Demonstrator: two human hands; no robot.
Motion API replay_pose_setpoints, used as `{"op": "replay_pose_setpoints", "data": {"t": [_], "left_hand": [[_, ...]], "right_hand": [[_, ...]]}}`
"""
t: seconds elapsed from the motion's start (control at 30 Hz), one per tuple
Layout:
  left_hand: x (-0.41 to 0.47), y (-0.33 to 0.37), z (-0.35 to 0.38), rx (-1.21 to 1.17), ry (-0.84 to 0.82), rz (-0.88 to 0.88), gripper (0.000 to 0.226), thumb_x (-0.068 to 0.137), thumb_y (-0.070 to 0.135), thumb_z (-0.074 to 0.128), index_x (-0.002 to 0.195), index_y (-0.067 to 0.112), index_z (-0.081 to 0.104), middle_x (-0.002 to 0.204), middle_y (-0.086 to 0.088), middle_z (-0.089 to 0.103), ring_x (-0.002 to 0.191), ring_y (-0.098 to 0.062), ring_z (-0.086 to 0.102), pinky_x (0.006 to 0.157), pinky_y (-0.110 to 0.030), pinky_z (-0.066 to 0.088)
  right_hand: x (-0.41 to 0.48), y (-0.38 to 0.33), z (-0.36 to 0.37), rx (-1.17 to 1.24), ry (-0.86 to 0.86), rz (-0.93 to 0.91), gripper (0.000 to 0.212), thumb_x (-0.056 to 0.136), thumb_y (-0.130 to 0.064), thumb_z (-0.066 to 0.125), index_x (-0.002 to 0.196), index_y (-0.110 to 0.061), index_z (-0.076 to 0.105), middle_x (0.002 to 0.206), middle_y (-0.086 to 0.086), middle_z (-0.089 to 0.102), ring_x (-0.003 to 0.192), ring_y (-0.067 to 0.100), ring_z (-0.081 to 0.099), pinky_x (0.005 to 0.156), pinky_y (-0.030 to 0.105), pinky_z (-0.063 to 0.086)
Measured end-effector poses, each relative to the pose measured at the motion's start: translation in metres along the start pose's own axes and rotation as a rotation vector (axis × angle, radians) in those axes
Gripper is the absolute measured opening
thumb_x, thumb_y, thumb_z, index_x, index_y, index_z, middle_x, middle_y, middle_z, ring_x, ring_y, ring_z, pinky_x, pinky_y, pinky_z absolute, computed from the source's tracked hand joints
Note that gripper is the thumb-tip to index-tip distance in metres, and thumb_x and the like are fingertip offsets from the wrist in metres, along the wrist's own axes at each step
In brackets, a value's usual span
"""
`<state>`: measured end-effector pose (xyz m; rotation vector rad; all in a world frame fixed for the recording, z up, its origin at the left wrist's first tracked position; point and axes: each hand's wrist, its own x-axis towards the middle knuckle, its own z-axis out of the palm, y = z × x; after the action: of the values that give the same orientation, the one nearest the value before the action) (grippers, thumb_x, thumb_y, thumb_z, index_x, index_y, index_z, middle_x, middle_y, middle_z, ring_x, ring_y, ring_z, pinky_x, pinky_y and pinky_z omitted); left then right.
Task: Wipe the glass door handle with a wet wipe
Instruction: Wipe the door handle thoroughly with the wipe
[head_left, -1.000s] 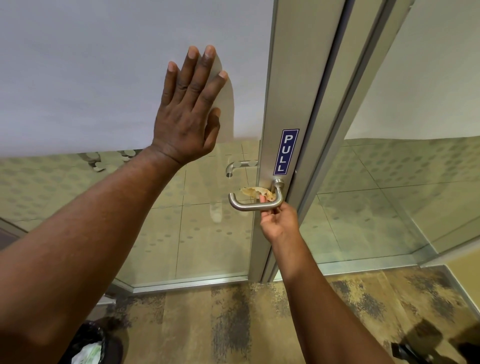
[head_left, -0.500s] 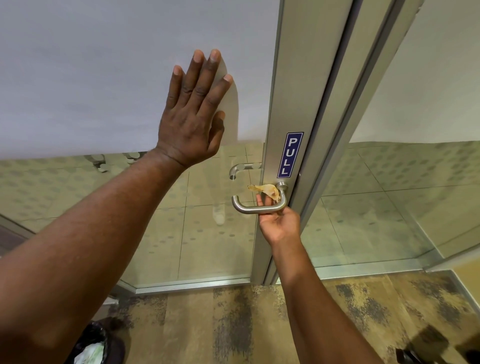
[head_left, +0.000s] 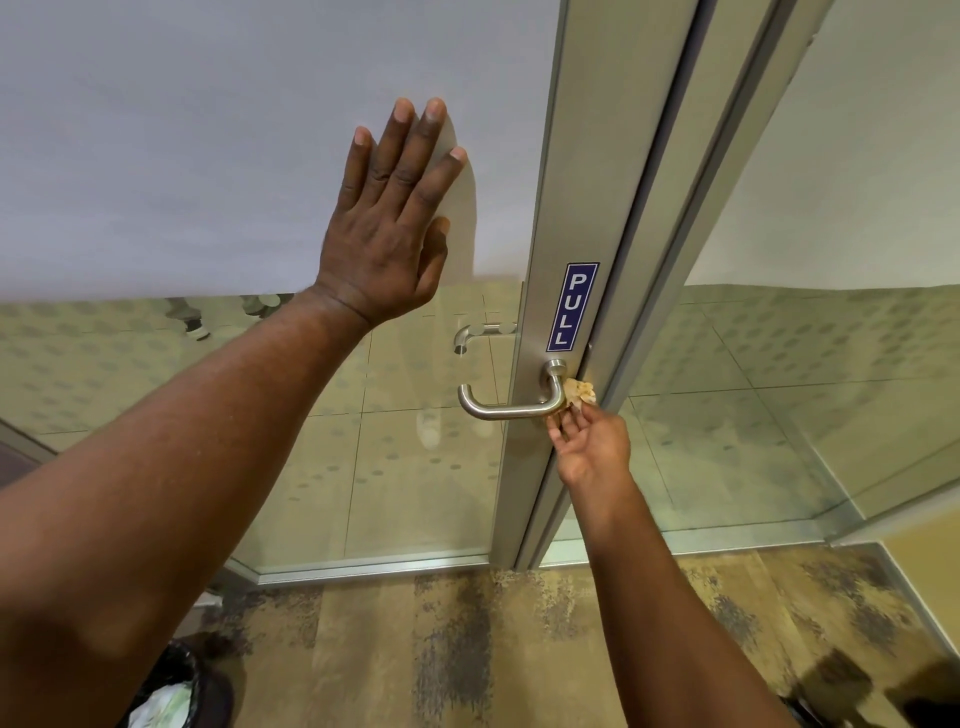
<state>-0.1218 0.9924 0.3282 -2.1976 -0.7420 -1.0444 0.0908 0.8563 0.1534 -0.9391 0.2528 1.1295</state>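
1 bin, dark w/ a pale bag inside, at 7 o'clock of the view, on the carpet.

2 hands in view. Left hand at 11 o'clock: wide, 4 fingers + thumb straight & slightly spread, palm flat on the frosted band of the glass door; holds nothing. Below the band the glass is clear w/ rows of small dots.

2 handles. 1 second handle shows thru the glass on the far side, at 11 o'clock of the near one. 1 door handle, a brushed-metal lever on the near face, approx. mid-view: free end curls at 9 o'clock, neck at 3 o'clock goes into the metal frame.

1 PULL sticker, blue w/ white letters stacked vertically, on the frame at 12 o'clock of the neck.

1 wet wipe, crumpled & yellowish, touches the neck's right side, at 3 o'clock of it. Right hand at 6 o'clock of the wipe, reaching up: fingertips pinch the wipe's lower edge, narrow grip.

1 side pane right of the frame, frosted up top, clear below.

2 dark shapes at 5 o'clock on the carpet; can't tell what they are.
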Motion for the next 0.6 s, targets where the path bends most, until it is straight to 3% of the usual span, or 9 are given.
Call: {"op": "replay_pose_setpoints", "data": {"t": [0.17, 0.23, 0.3, 0.43, 0.6], "left_hand": [[0.0, 0.002, -0.009, -0.047, -0.059, 0.006, 0.065, 0.101, 0.019, 0.052, 0.16, 0.008, 0.027, 0.165, -0.027, 0.024, 0.153, -0.046, 0.017, 0.127, -0.048, -0.002], [0.0, 0.002, -0.013, -0.08, -0.087, 0.006, 0.065, 0.101, 0.018, 0.051, 0.161, 0.008, 0.027, 0.166, -0.026, 0.023, 0.154, -0.046, 0.016, 0.127, -0.05, 0.0], [0.0, 0.004, -0.022, -0.119, -0.114, -0.003, 0.064, 0.102, 0.016, 0.051, 0.161, 0.008, 0.028, 0.168, -0.025, 0.02, 0.155, -0.044, 0.014, 0.127, -0.049, -0.001], [-0.001, 0.014, -0.041, -0.236, -0.159, -0.065, 0.059, 0.102, 0.012, 0.05, 0.159, 0.008, 0.034, 0.17, -0.02, 0.017, 0.158, -0.038, 0.012, 0.13, -0.049, 0.004], [-0.062, 0.062, -0.063, -0.445, -0.201, -0.388, 0.047, 0.099, 0.011, 0.05, 0.146, 0.014, 0.05, 0.17, -0.007, 0.023, 0.158, -0.021, 0.018, 0.129, -0.049, 0.014]], "right_hand": [[-0.02, -0.013, 0.015, -0.222, -0.004, -0.226, 0.026, 0.097, -0.007, 0.062, 0.122, -0.01, 0.066, 0.097, 0.003, 0.075, 0.088, 0.012, 0.071, 0.086, 0.03, 0.054], [-0.031, -0.017, 0.021, -0.333, -0.072, -0.297, 0.02, 0.095, -0.008, 0.064, 0.114, -0.013, 0.067, 0.096, 0.002, 0.075, 0.086, 0.012, 0.07, 0.075, 0.024, 0.051], [-0.043, -0.019, 0.023, -0.434, -0.153, -0.356, 0.018, 0.091, -0.006, 0.068, 0.107, -0.012, 0.071, 0.098, 0.005, 0.078, 0.09, 0.014, 0.072, 0.076, 0.022, 0.052], [-0.072, -0.013, 0.008, -0.433, -0.174, -0.38, 0.015, 0.092, -0.004, 0.064, 0.103, -0.011, 0.072, 0.105, 0.013, 0.078, 0.096, 0.023, 0.073, 0.088, 0.031, 0.055], [-0.113, 0.016, -0.039, -0.328, -0.168, -0.186, 0.022, 0.101, -0.006, 0.051, 0.118, -0.004, 0.065, 0.108, 0.016, 0.077, 0.099, 0.028, 0.075, 0.093, 0.043, 0.056]]}}
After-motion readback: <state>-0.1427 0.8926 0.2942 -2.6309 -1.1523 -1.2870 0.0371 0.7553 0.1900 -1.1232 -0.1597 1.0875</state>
